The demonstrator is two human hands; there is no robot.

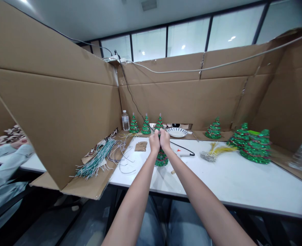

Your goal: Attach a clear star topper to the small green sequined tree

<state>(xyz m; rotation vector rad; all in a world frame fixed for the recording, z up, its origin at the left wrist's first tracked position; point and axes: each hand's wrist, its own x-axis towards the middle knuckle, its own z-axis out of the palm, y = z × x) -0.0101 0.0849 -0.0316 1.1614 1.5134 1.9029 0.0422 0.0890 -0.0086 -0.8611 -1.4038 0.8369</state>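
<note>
A small green tinsel Christmas tree (161, 160) stands upright on the white table in front of me. Both hands meet at its upper part, thumbs side by side. My left hand (154, 141) is closed at the left of the treetop. Closed too, my right hand (164, 139) is at the right of it. The backs of the hands hide the treetop and whatever the fingers pinch. Just behind them another small tinsel tree (160, 120) shows. A black cord or loop (185, 147) lies to the right of my right hand.
Green-and-white wire ties (97, 162) lie heaped at left, near a brown square (140, 146). A plate (177, 132), water bottle (125, 120) and tinsel trees (133, 124) line the back. Yellow-ended strands (214, 153) and larger trees (257, 147) are right. Cardboard walls (163, 92) surround the table.
</note>
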